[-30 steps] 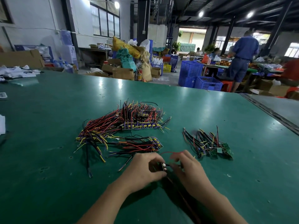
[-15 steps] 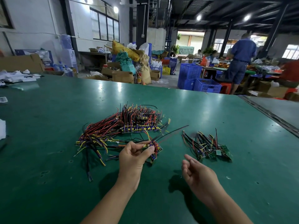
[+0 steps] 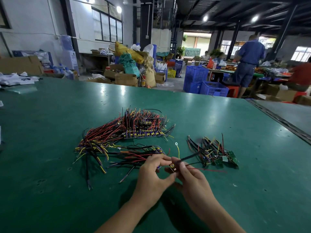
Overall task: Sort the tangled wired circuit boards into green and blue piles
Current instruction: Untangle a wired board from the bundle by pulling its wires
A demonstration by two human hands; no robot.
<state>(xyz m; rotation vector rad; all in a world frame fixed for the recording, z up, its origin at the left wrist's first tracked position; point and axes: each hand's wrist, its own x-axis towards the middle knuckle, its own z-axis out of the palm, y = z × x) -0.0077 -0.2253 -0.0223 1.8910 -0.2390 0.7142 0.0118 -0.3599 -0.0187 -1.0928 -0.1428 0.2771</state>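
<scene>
A small wired circuit board (image 3: pixel 172 166) is held between both hands just above the green table (image 3: pixel 50 190). My left hand (image 3: pixel 154 178) pinches its left end and my right hand (image 3: pixel 191 179) pinches its right end and wires. Its red, black and yellow wires trail toward the right. A big tangle of blue boards with red, black and yellow wires (image 3: pixel 127 133) lies beyond my left hand. A smaller pile of green boards (image 3: pixel 217 153) lies to the right.
The table's right edge (image 3: pixel 276 120) runs diagonally beside a grey surface. Blue crates (image 3: pixel 202 81), cardboard boxes (image 3: pixel 125 78) and sacks stand beyond the far edge. A person in blue (image 3: pixel 247 64) works at a distant bench. White papers (image 3: pixel 15 79) lie at far left.
My right hand, open and apart half a second ago, has closed in on the board my left hand lifted from the tangle. Both hands now hold it nearer to me.
</scene>
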